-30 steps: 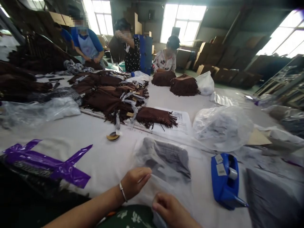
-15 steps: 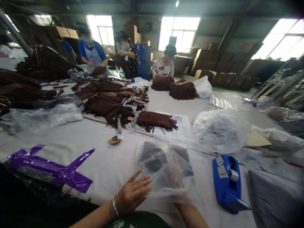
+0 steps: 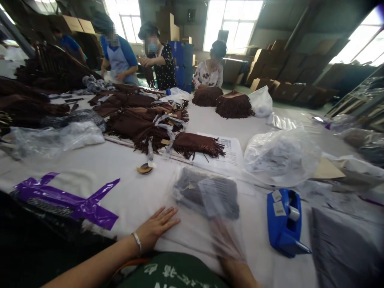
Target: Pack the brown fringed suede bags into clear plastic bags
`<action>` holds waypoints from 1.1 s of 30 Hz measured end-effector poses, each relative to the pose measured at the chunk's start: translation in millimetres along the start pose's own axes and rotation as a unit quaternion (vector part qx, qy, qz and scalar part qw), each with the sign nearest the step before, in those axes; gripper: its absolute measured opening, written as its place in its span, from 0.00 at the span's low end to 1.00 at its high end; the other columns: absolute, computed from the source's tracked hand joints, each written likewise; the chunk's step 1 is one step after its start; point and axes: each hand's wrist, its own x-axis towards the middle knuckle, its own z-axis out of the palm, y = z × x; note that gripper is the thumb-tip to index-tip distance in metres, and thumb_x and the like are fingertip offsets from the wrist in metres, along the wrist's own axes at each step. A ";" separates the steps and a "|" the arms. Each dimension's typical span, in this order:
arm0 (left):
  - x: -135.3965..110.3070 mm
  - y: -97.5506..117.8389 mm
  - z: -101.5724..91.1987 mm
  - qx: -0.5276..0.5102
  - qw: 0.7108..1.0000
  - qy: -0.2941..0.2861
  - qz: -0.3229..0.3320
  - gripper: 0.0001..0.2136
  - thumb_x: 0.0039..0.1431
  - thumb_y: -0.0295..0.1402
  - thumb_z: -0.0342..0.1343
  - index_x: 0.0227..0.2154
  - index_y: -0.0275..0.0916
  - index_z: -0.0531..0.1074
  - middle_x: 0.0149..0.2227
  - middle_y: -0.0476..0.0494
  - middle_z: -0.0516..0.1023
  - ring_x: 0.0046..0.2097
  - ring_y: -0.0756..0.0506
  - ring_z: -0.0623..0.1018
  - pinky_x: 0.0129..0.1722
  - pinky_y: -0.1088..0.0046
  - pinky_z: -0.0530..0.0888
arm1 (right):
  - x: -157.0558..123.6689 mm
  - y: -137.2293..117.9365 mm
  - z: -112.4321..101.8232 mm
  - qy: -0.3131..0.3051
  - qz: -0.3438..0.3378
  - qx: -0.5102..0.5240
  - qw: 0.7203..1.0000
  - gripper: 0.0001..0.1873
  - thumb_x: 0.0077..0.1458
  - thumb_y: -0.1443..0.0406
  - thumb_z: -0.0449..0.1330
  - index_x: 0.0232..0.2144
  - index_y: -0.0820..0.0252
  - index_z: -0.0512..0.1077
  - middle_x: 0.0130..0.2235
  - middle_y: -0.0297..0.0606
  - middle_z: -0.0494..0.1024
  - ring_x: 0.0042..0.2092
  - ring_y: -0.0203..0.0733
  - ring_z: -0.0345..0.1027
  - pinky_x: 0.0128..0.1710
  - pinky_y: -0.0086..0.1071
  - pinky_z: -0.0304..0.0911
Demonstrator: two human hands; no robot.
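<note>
A clear plastic bag (image 3: 192, 236) lies on the white table in front of me, with a dark grey folded item (image 3: 192, 192) showing in its far part. My left hand (image 3: 159, 226) rests flat and open at the bag's near left side, fingers stretched out. Plastic covers my right hand (image 3: 225, 240), which reaches in at the near right; its fingers are blurred, and whether they grip the dark item cannot be made out. A blue tape dispenser (image 3: 283, 224) stands to the right of the bag.
Brown fringed bags (image 3: 135, 124) lie in a heap beyond, one small fringed bag (image 3: 198, 144) on a printed sheet. A purple-taped bundle (image 3: 66, 200) is at left, a grey packet (image 3: 342, 244) at right, a bulging clear bag (image 3: 279, 156) behind. Several co-workers stand across the table.
The left hand has moved left and lies flatter on the table. The plastic over the dark item has flattened, and the right hand is nearer the bag's front edge.
</note>
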 end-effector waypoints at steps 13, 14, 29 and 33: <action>10.4 -17.1 -58.5 -0.119 0.977 -0.150 0.093 0.45 0.30 0.20 0.44 0.61 0.45 0.56 0.64 0.48 0.55 0.64 0.41 0.57 0.64 0.54 0.52 | -8.0 34.6 -97.7 -0.162 -0.034 0.114 0.980 0.33 0.52 0.78 0.42 0.57 0.50 0.61 0.59 0.36 0.63 0.61 0.42 0.55 0.61 0.46 0.53; 7.9 -18.8 -63.5 -0.109 0.978 -0.153 0.094 0.45 0.30 0.21 0.44 0.61 0.45 0.56 0.64 0.49 0.55 0.64 0.41 0.57 0.64 0.54 0.51 | -5.1 45.3 -96.8 -0.185 -0.050 0.097 0.977 0.36 0.50 0.79 0.41 0.58 0.49 0.59 0.60 0.35 0.61 0.61 0.41 0.53 0.62 0.47 0.51; 32.6 -18.3 -18.3 -0.174 0.973 0.150 0.025 0.12 0.62 0.32 0.48 0.45 0.38 0.71 0.42 0.39 0.78 0.44 0.46 0.77 0.49 0.66 0.72 | -20.8 62.0 -59.9 -0.040 -0.101 0.092 0.990 0.26 0.55 0.70 0.52 0.57 0.55 0.61 0.55 0.42 0.69 0.58 0.45 0.60 0.60 0.48 0.56; 26.8 -7.4 -1.5 -0.166 0.942 0.257 -0.136 0.12 0.63 0.32 0.45 0.41 0.38 0.72 0.39 0.41 0.78 0.41 0.46 0.77 0.43 0.68 0.75 | -34.3 50.0 -45.9 0.012 -0.023 0.124 0.992 0.20 0.58 0.69 0.48 0.52 0.56 0.67 0.51 0.41 0.73 0.54 0.44 0.65 0.58 0.46 0.59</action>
